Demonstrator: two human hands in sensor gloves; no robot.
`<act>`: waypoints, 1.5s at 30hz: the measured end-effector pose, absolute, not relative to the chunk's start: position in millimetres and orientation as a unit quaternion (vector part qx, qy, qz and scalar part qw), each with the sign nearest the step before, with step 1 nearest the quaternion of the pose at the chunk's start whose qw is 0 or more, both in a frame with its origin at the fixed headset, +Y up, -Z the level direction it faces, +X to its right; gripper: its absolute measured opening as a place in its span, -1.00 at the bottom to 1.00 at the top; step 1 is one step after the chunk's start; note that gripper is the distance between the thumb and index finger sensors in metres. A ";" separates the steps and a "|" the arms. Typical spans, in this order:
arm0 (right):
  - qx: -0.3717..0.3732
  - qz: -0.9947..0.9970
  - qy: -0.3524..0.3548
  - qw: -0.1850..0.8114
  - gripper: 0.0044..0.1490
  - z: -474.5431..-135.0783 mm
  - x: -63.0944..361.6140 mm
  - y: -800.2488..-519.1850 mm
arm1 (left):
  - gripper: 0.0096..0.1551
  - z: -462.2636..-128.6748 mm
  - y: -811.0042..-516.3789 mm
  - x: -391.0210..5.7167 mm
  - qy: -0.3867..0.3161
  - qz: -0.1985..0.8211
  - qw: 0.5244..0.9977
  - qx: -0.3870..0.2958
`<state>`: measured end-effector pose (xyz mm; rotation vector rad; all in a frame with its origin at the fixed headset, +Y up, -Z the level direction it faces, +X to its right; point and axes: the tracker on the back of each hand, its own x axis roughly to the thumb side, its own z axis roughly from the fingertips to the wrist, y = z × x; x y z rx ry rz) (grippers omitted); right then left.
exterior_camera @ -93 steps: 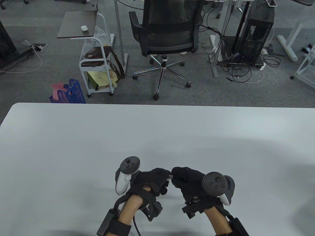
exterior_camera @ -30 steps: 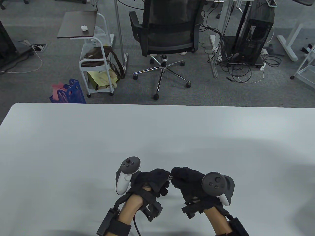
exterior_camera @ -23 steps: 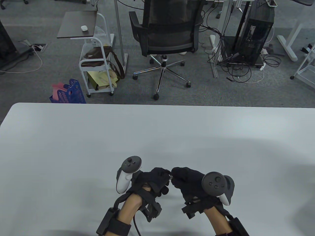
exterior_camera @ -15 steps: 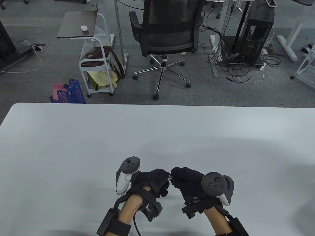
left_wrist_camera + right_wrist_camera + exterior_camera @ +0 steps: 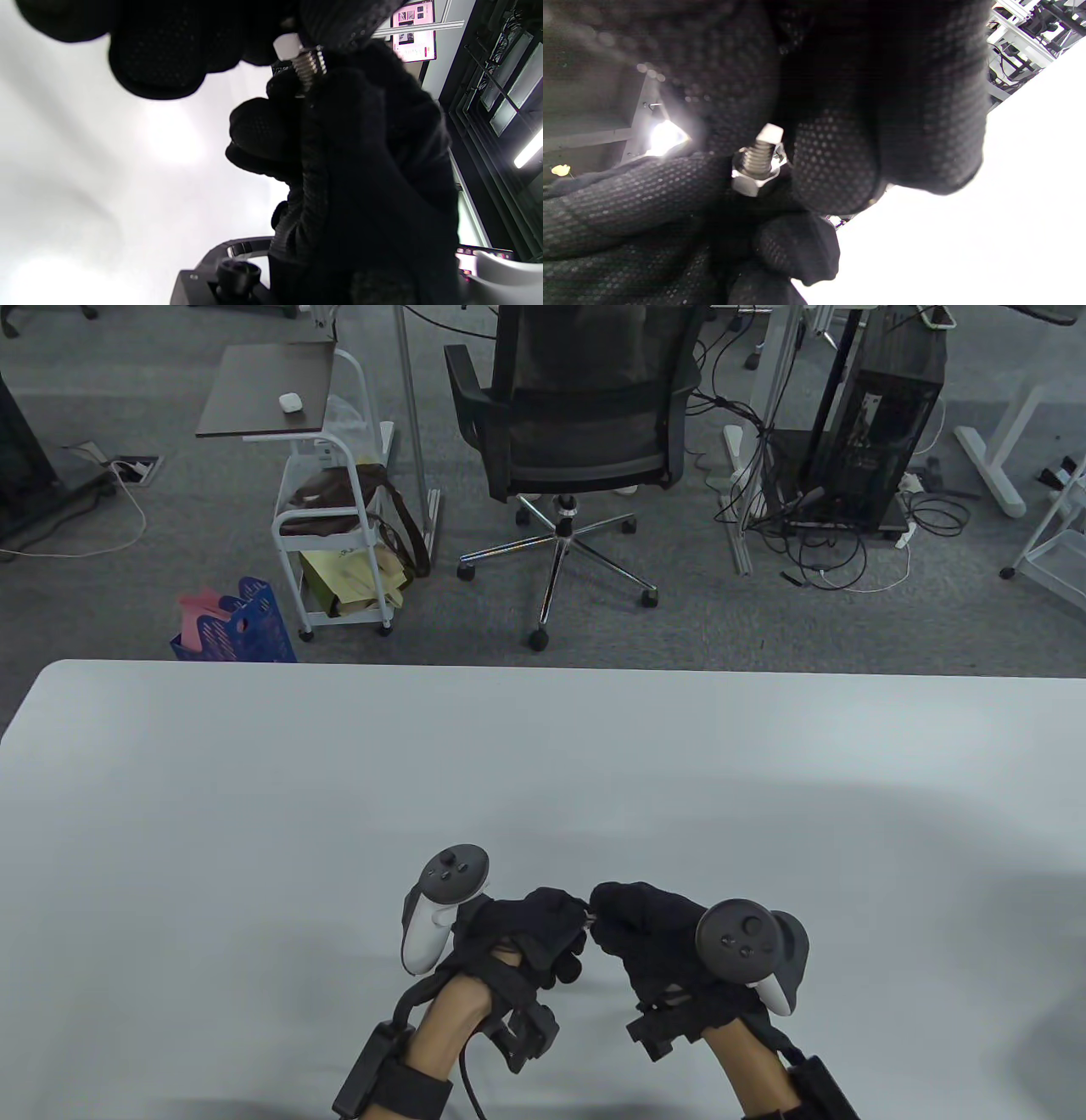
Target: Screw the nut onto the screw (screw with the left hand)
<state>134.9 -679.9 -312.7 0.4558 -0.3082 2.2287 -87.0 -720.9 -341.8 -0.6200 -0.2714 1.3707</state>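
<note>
The nut (image 5: pixel 745 177) already sits on the screw (image 5: pixel 759 156), with several threads and the blunt tip standing out past it, so the start is made. I judge the job partway done: more turns are likely needed to run the nut down to the head, which I cannot see.

Both pieces hang in the air just above the table (image 5: pixel 254 814), near its front edge, squeezed between two gloved hands that meet fingertip to fingertip. The left hand (image 5: pixel 530 929) pinches the nut. The right hand (image 5: pixel 649 933) is curled tight around the screw at its hidden end.

I count one nut, one screw, two hands, and one tracker on each. Past the table's far edge stands one office chair (image 5: pixel 577 415).
</note>
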 end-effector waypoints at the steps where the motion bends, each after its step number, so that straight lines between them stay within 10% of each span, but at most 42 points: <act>1: 0.182 0.885 -0.121 0.411 -0.49 -312.8 134.9 -679.9 | -0.25 -341.6 -722.0 -87.7 -0.121 0.625 0.719 -0.280; 45: 0.183 0.883 -0.123 0.414 -0.49 -311.8 134.6 -678.6 | -0.37 -341.2 -718.4 -87.3 -0.124 0.615 0.728 -0.277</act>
